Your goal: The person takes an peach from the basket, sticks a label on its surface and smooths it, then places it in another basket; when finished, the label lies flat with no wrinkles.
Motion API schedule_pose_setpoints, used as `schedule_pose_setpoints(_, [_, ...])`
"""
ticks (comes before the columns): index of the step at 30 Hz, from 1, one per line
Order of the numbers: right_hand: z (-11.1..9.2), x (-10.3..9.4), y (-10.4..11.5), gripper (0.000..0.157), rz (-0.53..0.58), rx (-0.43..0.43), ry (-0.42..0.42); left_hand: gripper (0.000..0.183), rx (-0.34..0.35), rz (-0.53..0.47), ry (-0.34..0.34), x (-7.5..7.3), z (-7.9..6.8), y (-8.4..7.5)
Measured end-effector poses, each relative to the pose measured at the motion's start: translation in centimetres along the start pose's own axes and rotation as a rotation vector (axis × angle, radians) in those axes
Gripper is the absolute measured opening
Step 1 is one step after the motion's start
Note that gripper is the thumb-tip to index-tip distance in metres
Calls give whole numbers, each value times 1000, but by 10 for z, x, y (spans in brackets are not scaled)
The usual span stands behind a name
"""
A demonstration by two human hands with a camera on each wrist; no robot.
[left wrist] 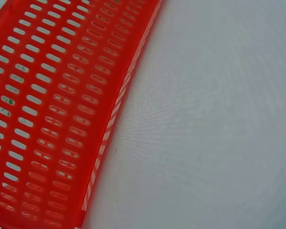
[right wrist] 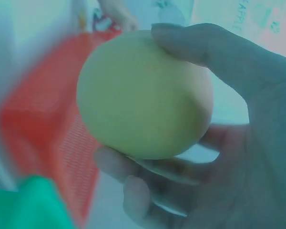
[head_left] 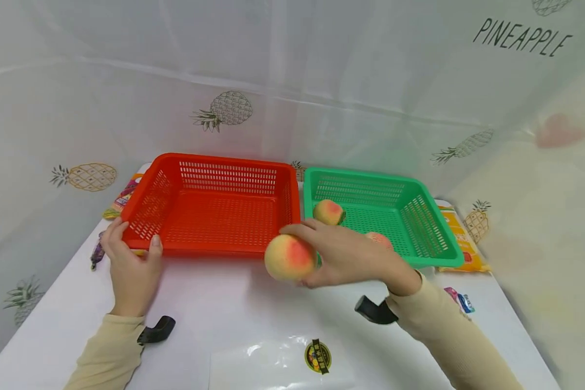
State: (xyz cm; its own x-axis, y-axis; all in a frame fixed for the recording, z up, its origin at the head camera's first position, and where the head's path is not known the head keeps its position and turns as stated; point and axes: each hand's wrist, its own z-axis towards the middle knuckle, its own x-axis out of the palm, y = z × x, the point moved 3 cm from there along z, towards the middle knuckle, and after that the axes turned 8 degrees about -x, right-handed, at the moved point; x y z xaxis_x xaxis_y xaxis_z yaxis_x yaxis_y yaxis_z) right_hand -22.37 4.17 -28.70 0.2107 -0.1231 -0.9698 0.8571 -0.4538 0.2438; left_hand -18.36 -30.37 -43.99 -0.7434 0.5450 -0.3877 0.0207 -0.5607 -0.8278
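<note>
My right hand (head_left: pixel 343 253) grips a yellow peach (head_left: pixel 288 258) with a red blush, in front of the red basket's right front corner. In the right wrist view the thumb lies over the top of the peach (right wrist: pixel 143 95) and the fingers curl beneath it. My left hand (head_left: pixel 132 271) holds the left front corner of the red plastic basket (head_left: pixel 214 251), fingers at its left side and thumb at its front. The bare inside of this basket shows. To its right, the green basket (head_left: pixel 431 216) contains a peach (head_left: pixel 329 212) and another peach (head_left: pixel 380 240), partly hidden by my right hand.
Colourful packets (head_left: pixel 123 197) lie left of the red basket, and a yellow packet (head_left: pixel 460 238) lies right of the green one. Small wrapped pieces (head_left: pixel 460 299) are on the white table (head_left: pixel 195 292). A clear sheet with a round sticker (head_left: pixel 318 356) lies at the front.
</note>
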Motion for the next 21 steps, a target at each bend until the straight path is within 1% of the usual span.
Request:
schedule_pose_setpoints(3, [-28, 27, 0, 71, 29, 87, 20, 61, 19, 1, -6, -1, 1, -1])
schedule_pose_setpoints(5, [-39, 45, -1, 72, 43, 141, 30, 61, 41, 6, -15, -2, 1, -2])
schedule_pose_setpoints(8, [-47, 70, -6, 72, 69, 212, 30, 59, 68, 16, -55, -4, -1, -2])
schedule_pose_setpoints(11, [-46, 91, -14, 71, 108, 252, 28, 58, 70, 29, -103, -8, -5, -1])
schedule_pose_setpoints(14, [-44, 103, -20, 71, 141, 287, 30, 58, 56, 43, -114, -9, -7, 1])
schedule_pose_setpoints(16, [-43, 107, -23, 73, 157, 307, 35, 59, 63, 56, -126, -9, -7, 1])
schedule_pose_setpoints(19, [-44, 110, -25, 77, 172, 333, 47, 59, 108, 81, -175, -10, -4, -4])
schedule_pose_setpoints(21, [-45, 110, -26, 79, 181, 336, 53, 57, 161, 53, -235, -14, -2, -12])
